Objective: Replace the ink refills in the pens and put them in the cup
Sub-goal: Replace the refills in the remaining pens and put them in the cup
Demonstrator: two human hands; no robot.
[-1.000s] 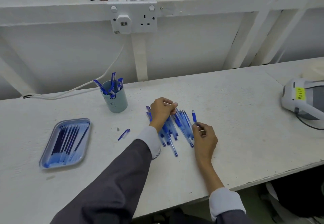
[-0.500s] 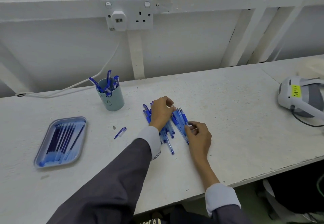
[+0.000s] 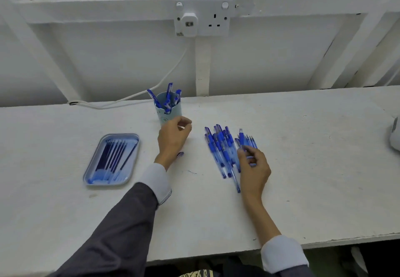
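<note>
A pile of blue pens (image 3: 220, 148) lies on the white bench at centre. My right hand (image 3: 254, 170) rests at the pile's right side and pinches one blue pen (image 3: 242, 141), which points away from me. Left of the pile, just in front of the pale blue cup (image 3: 166, 115), my left hand (image 3: 173, 139) hovers with curled fingers that seem to pinch a small pale pen part. Several blue pens stand in the cup. A blue-grey tray (image 3: 91, 168) at the left holds several dark refills. A loose blue cap (image 3: 180, 154) lies beside my left wrist.
A white device (image 3: 395, 135) sits at the bench's right edge. A wall socket with a plug (image 3: 189, 23) is mounted above, and its white cable (image 3: 129, 98) runs along the back of the bench. The bench's front edge is close to my body.
My left hand has left the pile and moved left, to just in front of the cup. My right hand still pinches one pen at the pile's right side, and that pen shows beyond its fingers again.
</note>
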